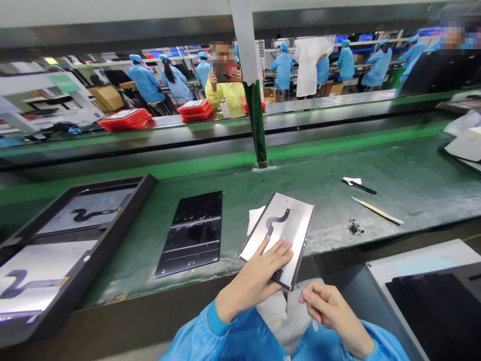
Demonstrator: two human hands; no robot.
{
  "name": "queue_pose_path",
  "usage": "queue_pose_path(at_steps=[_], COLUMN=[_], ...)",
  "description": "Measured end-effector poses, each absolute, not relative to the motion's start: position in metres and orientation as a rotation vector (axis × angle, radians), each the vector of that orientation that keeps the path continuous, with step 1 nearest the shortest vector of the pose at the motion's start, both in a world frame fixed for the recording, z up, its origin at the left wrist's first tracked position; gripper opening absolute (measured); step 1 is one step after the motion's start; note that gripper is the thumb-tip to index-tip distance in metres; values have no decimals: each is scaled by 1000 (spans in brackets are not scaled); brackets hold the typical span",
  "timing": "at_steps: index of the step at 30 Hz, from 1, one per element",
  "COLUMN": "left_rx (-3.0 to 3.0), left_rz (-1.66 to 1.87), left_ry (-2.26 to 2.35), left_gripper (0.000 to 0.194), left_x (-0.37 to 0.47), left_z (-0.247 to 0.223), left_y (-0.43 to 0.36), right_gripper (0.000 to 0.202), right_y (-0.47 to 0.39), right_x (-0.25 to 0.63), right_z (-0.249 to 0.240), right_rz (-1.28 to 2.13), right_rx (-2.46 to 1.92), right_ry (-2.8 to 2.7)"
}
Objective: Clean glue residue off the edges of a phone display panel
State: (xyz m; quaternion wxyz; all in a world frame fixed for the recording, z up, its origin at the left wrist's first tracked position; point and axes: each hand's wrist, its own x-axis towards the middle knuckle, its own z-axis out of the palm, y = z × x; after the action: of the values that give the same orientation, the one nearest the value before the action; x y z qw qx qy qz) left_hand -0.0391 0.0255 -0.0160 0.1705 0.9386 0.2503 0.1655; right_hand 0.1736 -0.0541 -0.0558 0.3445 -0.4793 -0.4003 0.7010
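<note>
A silver-backed display panel [296,220] with a dark curved flex cable lies tilted at the edge of the green bench, its near corner over the edge. My left hand [263,268] rests on its lower part, fingers spread flat. Just off the panel's near right corner, my right hand [323,303] is pinched on a thin dark strand that runs to that corner; what the strand is cannot be made out. A white paper piece [254,219] shows beside the panel's left edge. To the left lies a glossy black panel [193,233].
A black tray [124,220] with more silver panels stands at left. On the right are a yellow-handled knife [378,210], black tweezers [363,187], dark scraps [354,227] and a box with black sheets [436,301]. A post [257,120] rises behind; people work beyond.
</note>
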Motion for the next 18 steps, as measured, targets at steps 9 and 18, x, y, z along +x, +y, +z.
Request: queue_pose_path(at_steps=[9,18], left_rx=[2818,2961], left_rz=[497,613], left_ry=[860,1146], left_gripper=[86,57], left_x=[-23,9], left_z=[-18,-31], left_y=[14,6], right_gripper=[62,54], right_y=[-57,-64], right_x=[183,204], right_z=[-43,-53], right_rz=[1800,1587], right_rx=[-1243,-1332], right_ry=[-963,-899])
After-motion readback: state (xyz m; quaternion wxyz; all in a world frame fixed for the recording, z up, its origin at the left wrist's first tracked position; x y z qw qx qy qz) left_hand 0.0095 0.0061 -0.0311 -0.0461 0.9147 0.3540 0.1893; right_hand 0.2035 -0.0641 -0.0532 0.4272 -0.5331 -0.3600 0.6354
